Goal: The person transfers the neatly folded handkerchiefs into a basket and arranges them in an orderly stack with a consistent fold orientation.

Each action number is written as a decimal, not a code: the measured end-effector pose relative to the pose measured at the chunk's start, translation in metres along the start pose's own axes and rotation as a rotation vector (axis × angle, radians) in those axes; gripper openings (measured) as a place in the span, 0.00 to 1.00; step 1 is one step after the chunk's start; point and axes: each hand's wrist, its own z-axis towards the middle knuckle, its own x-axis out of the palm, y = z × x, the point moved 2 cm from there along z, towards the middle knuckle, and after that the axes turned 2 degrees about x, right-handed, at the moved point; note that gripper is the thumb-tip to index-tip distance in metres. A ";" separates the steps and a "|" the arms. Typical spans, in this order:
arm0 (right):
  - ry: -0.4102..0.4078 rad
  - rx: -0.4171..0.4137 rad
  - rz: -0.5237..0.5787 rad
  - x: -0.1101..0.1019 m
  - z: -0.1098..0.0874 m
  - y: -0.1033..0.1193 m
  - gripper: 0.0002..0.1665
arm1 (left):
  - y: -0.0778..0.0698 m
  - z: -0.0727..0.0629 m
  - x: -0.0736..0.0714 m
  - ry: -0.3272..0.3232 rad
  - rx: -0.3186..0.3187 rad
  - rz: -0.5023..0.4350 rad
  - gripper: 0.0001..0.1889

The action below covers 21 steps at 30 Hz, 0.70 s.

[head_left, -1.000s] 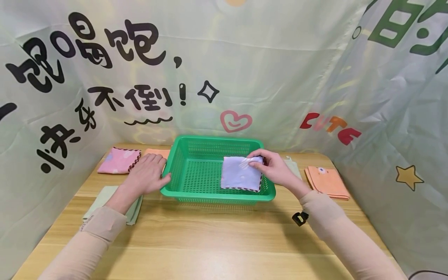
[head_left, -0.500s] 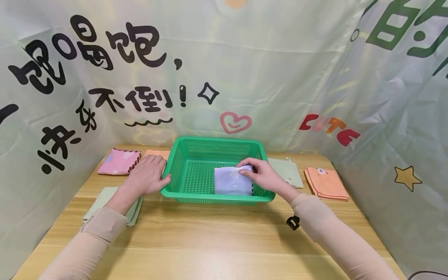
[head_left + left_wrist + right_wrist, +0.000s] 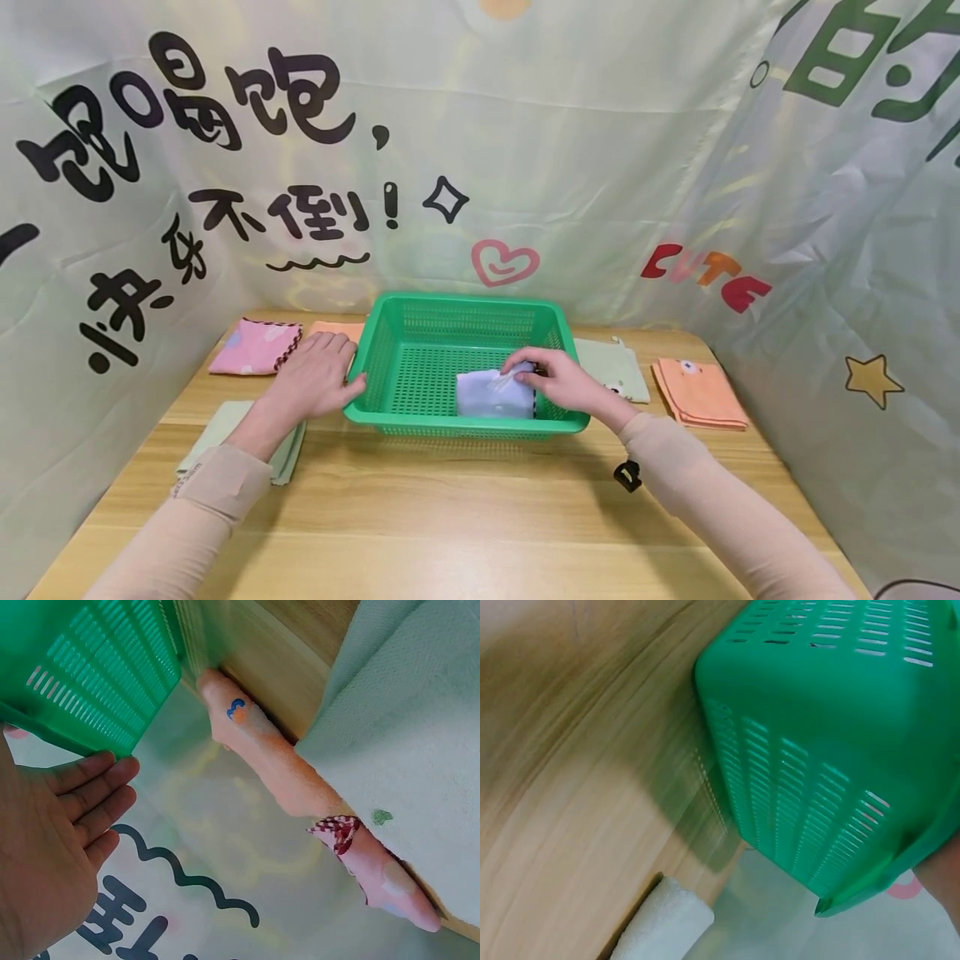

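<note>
A green plastic basket (image 3: 461,423) with slotted walls stands on the table. My right hand (image 3: 558,379) reaches over its right wall and pinches a folded lavender towel (image 3: 491,396) by its upper edge. That towel is inside the basket, at the front right, its lower part hidden behind the front wall. Dark-and-white trim runs along its right side. My left hand (image 3: 315,375) rests against the basket's left rim, fingers extended. In the left wrist view, the left fingertips (image 3: 124,769) meet the outside of the green basket (image 3: 97,697).
On the left lie a folded pink towel (image 3: 255,346), an orange towel (image 3: 337,327) partly behind my left hand, and a pale green towel (image 3: 217,433). On the right are another pale green towel (image 3: 615,367) and an orange towel (image 3: 701,392). Printed fabric walls (image 3: 600,167) enclose the wooden table (image 3: 450,517).
My right hand has moved left and down with the lavender towel, lowering it into the basket's front right. More of the right-hand green towel shows. My left hand has stayed at the rim.
</note>
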 end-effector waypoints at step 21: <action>0.173 -0.092 -0.547 0.000 0.010 -0.002 0.23 | -0.001 0.001 -0.001 0.008 0.003 0.009 0.23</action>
